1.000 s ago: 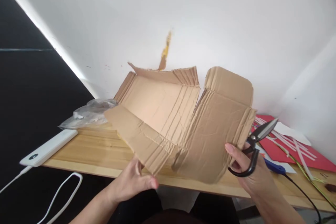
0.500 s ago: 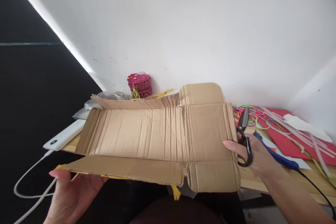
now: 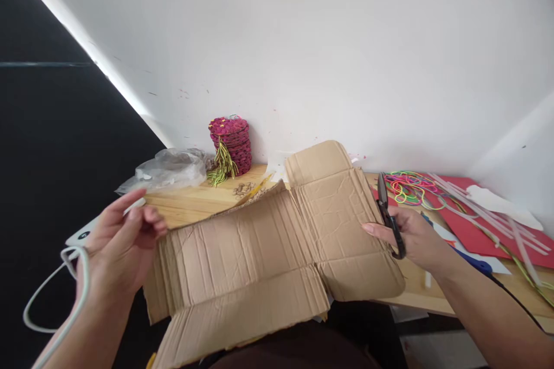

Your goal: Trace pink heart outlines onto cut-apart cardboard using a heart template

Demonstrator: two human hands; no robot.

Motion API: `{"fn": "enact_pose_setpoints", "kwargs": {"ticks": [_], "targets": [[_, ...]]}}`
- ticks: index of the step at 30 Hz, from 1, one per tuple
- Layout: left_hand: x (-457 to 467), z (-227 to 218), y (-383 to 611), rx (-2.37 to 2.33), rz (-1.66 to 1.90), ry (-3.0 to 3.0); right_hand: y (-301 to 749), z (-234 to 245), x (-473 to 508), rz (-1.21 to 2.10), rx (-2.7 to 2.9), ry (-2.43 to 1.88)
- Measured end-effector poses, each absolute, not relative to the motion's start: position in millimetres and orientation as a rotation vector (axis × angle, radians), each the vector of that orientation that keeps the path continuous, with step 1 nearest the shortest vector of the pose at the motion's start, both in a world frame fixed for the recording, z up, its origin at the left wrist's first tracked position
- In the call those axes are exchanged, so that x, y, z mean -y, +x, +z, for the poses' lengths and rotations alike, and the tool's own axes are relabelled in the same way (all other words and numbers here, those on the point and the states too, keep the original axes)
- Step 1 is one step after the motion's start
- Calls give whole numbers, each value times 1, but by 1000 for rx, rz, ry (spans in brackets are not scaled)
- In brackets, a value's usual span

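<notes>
A creased, unfolded cardboard box (image 3: pixel 242 242) slopes across the space before me, its left end hanging lower than its right. My right hand (image 3: pixel 407 236) pinches its right edge, thumb on top. In the same hand are black-handled scissors (image 3: pixel 382 199), blades pointing up. My left hand (image 3: pixel 130 236) is raised just beside the left end of the cardboard. Its index finger is stretched out and the others are loosely bent, with nothing seen in them. A white cable (image 3: pixel 84 282) crosses the left wrist.
On the wooden table (image 3: pixel 182 204) are a clear plastic bag (image 3: pixel 173 168), a magenta woven container with a tassel (image 3: pixel 234 147), and small brown pieces (image 3: pixel 243 189). At right lie neon cords (image 3: pixel 407 187), red sheets (image 3: pixel 467 225), clear sticks and a blue-handled corded tool (image 3: pixel 474 262). A white power bank (image 3: pixel 80 234) stands left.
My left hand has let go of the cardboard's lower left flap and risen. The cardboard's left end has swung down toward me. My right hand keeps its hold, shifted slightly left.
</notes>
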State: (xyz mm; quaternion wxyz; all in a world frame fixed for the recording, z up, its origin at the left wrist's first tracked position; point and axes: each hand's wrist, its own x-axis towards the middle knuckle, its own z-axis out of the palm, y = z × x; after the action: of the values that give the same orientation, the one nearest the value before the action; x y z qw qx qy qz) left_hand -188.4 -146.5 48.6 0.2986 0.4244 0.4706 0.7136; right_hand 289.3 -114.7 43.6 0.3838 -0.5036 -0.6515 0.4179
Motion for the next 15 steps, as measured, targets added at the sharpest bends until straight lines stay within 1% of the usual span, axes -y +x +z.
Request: {"fn": "enact_pose_setpoints", "kwargs": {"ticks": [2, 4, 7, 11, 13, 15], "targets": [[136, 72, -134, -1099, 1827, 1227, 286, 49, 116, 1055, 1676, -1308], [125, 86, -87, -1006, 1651, 1435, 282, 55, 119, 1034, 1686, -1329], [100, 90, -39, -1120, 1338, 1776, 277, 62, 123, 952, 1687, -1366], [56, 84, -16, -1331, 970, 1898, 278, 64, 127, 867, 1712, -1403], [39, 84, -15, -1244, 905, 1885, 280, 62, 127, 860, 1722, -1400], [29, 85, -16, -1041, 828, 1798, 280, 62, 126, 854, 1724, -1372]]}}
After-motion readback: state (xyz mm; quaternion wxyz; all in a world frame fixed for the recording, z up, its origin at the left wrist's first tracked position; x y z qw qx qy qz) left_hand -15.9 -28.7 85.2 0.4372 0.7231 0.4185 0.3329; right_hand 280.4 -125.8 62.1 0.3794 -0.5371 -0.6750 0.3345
